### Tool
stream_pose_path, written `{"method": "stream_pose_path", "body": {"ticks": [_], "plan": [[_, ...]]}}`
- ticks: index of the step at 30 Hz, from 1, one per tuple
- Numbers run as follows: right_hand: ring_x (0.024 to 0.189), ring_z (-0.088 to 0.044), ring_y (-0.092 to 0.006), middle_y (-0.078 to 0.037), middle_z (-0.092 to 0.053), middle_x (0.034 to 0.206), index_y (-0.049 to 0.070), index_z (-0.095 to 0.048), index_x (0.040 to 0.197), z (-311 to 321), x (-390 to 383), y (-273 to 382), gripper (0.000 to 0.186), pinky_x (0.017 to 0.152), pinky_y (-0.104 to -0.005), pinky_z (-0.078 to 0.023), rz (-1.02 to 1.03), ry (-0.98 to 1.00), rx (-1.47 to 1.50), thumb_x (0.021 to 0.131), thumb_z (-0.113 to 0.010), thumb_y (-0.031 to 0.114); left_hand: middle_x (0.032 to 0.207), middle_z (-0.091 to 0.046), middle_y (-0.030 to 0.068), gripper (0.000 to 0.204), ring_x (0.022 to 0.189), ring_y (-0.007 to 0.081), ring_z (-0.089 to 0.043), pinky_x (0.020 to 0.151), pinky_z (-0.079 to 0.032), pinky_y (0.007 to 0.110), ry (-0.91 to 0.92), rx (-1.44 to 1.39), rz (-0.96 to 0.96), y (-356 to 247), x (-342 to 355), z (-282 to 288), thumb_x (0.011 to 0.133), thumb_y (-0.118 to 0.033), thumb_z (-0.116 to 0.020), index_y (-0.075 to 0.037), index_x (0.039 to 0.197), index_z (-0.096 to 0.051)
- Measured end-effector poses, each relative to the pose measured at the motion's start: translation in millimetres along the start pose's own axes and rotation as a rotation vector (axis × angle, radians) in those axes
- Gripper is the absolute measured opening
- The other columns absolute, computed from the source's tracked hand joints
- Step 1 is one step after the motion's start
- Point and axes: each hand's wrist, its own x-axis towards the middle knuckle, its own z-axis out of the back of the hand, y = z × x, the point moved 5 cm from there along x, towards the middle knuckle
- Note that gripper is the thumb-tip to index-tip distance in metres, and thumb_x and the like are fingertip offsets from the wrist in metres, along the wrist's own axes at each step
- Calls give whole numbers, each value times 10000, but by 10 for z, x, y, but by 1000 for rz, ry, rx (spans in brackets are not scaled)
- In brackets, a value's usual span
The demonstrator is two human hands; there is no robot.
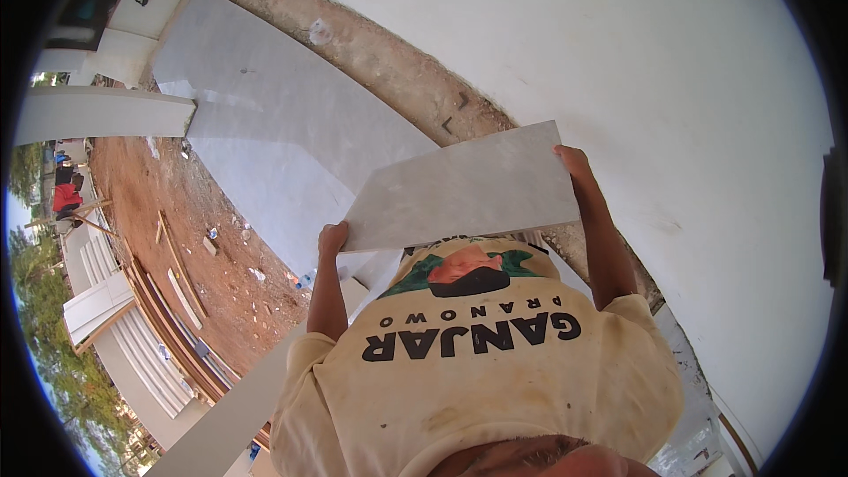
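Note:
A grey floor tile (468,185), cut at a slant on its far left corner, is held out in front of my chest. My left hand (333,238) grips its near left corner, the fingers closed and partly hidden under it. At the right edge, near the far corner, my right hand (571,157) is closed on the same tile. Beyond and below it stretches a floor of similar grey tiles (274,97); the held tile hides part of that floor.
A white wall (689,79) rises close on the right. Between it and the tiled floor runs a rough, bare strip (380,53). A white pillar (106,115) stands at the left. Outside are reddish soil (141,185), long wooden planks (172,327) and a person in red (67,196).

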Motion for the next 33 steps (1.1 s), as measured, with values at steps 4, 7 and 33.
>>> {"method": "stream_pose_path", "body": {"ticks": [4, 7, 33], "plan": [[665, -580, -216, -122, -602, 781, -106, -586, 856, -171, 41, 69, 316, 608, -352, -453, -52, 39, 104, 758, -600, 194, 1137, -556, 278, 619, 1098, 386, -526, 924, -409, 433, -31, 39, -9, -17, 218, 268, 777, -471, -523, 72, 1064, -591], [643, -574, -216, -121, -600, 780, -102, -589, 852, -88, 207, -129, 306, 585, -363, -450, -18, 4, 174, 757, -603, 189, 1129, -562, 276, 629, 1095, 386, -529, 924, -410, 430, -44, 21, -7, -226, 226, 354, 769, -475, -534, 75, 1069, -585], [899, -596, -265, -176, -593, 1026, -73, -525, 1104, 1171, -548, -2573, 386, 814, -383, -461, -633, -181, 435, 855, -533, 221, 1044, -598, 252, 546, 1008, 387, -563, 863, -436, 450, 6, 460, -373, -2122, 270, -662, 829, -484, -469, 20, 955, -637]]}}
